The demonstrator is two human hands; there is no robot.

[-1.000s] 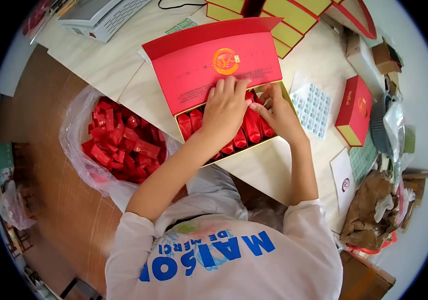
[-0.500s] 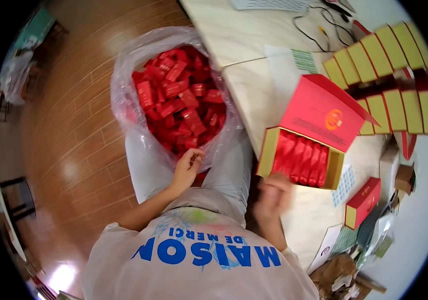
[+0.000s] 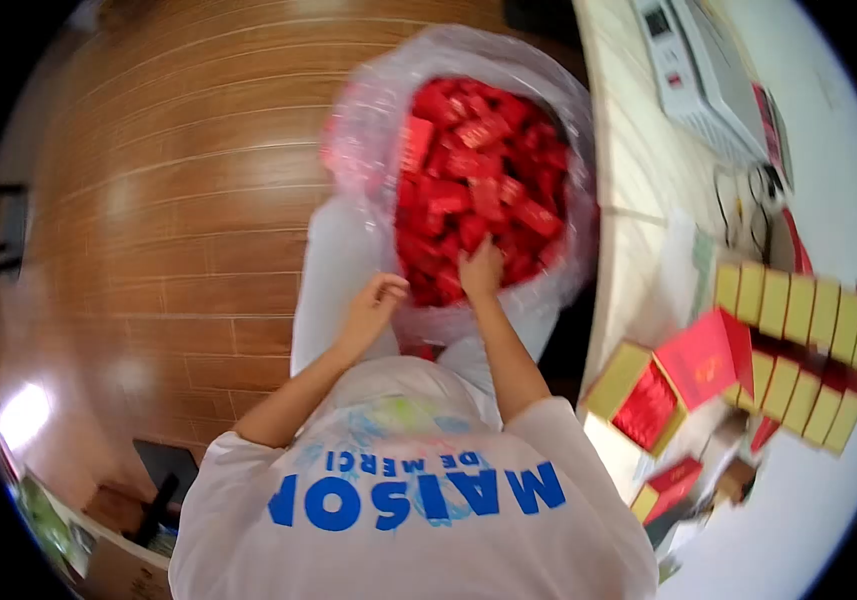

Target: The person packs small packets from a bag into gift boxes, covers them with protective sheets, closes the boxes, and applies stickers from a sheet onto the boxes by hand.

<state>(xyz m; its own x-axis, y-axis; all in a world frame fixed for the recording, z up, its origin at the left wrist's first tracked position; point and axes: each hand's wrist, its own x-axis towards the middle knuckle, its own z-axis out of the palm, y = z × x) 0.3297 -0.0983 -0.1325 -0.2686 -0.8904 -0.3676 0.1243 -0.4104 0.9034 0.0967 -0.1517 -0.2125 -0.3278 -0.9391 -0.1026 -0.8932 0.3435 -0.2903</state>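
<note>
Red packets (image 3: 486, 197), many of them small and block-shaped, fill a clear plastic bag (image 3: 368, 130) between my legs. My right hand (image 3: 481, 272) reaches over the near side of the bag, thumb and fingers closed about a red packet (image 3: 473, 232) at the front of the heap. Just left of it, my left hand (image 3: 378, 298) is by the bag's near left rim, fingers loosely bent and apart, with nothing visible in them. On the table to the right, an opened red and gold box (image 3: 620, 382) holds shiny red packets (image 3: 646, 408), its lid (image 3: 703, 362) tipped back.
Stacked yellow-sided boxes (image 3: 798, 315) stand in rows at the right of the table (image 3: 628, 170). A closed red box (image 3: 670, 486) lies nearer me. A white appliance (image 3: 703, 85) and black cables (image 3: 738, 205) are at the far end. Brown floor (image 3: 178, 220) spreads to the left.
My right hand has moved from beside the open box into the bag of red packets. The view has swung, shifting the bag rightward and the open box lower in the picture.
</note>
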